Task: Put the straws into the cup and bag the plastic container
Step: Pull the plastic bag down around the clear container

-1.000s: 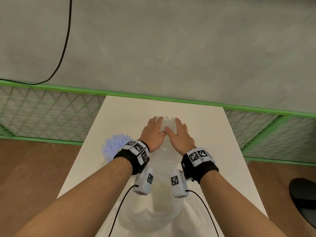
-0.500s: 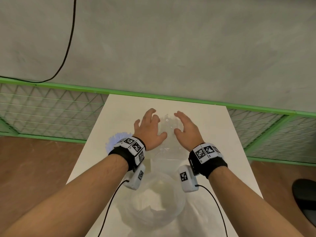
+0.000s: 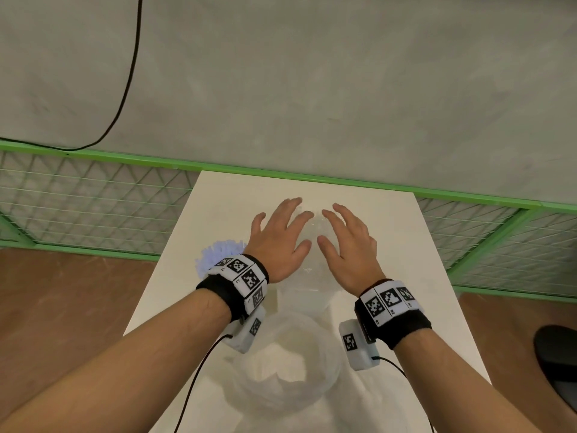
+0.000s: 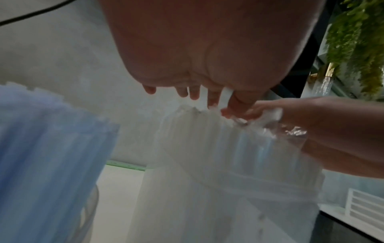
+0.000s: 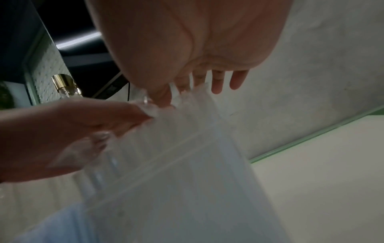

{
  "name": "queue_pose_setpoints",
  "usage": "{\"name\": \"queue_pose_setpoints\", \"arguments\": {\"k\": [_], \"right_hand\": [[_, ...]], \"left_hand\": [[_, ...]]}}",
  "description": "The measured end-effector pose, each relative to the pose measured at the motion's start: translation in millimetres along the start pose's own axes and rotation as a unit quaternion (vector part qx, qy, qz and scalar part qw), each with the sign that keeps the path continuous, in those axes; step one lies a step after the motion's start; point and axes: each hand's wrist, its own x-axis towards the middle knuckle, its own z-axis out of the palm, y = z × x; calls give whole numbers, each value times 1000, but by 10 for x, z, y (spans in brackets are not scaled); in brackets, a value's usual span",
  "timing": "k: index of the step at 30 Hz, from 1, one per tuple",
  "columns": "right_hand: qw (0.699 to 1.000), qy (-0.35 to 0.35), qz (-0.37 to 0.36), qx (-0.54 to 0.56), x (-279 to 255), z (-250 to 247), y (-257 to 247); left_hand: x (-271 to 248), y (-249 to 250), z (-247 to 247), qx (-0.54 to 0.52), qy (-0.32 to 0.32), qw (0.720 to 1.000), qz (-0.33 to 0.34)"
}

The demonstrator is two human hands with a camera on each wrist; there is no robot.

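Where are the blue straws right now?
The blue straws stand bunched at the table's left edge in the head view, just behind the left hand's wristband; the left wrist view shows them left of the clear straws.

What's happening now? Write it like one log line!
left hand: open, on clear straws | right hand: open, same straws | blue straws: standing at left

We hold our left hand (image 3: 279, 237) and right hand (image 3: 346, 242), fingers spread, over clear straws (image 3: 313, 228) on the white table (image 3: 431, 276), beside blue straws (image 3: 215, 254).
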Motion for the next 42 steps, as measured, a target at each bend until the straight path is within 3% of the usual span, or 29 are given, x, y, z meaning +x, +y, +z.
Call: {"name": "queue_pose_setpoints", "arguments": {"k": [4, 9, 11, 14, 17, 22, 27, 29, 32, 37, 42], "right_hand": [[998, -48, 33, -19, -221, 92, -21], [992, -114, 28, -52, -376, 156, -60], [991, -131, 33, 4, -338, 72, -53], [995, -58, 26, 79, -268, -67, -23], [999, -21, -3, 36, -185, -50, -43], [991, -111, -10, -76, 40, 143, -61], [981, -129, 5, -144, 92, 164, -95], [983, -128, 7, -133, 115, 130, -106], [992, -73, 18, -102, 159, 103, -109], [982, -99, 83, -140, 174, 202, -91], [974, -129, 106, -150, 239, 188, -99]], "left_hand": [[169, -41, 96, 62, -124, 990, -32], [255, -86, 95, 82, -154, 984, -44], [228, -66, 39, 59, -144, 986, -51], [41, -27, -43, 6, -58, 997, -50], [-253, 3, 1, -2, -42, 998, -48], [-463, 39, 229, -17, -75, 996, -45], [-467, 17, 144, 13, -91, 995, -37], [-422, 4, 57, -9, -72, 996, -45], [-219, -41, -15, -17, -20, 998, -59], [132, -84, 103, 55, -103, 991, -62], [257, -113, 137, 72, -139, 986, -49]]}}
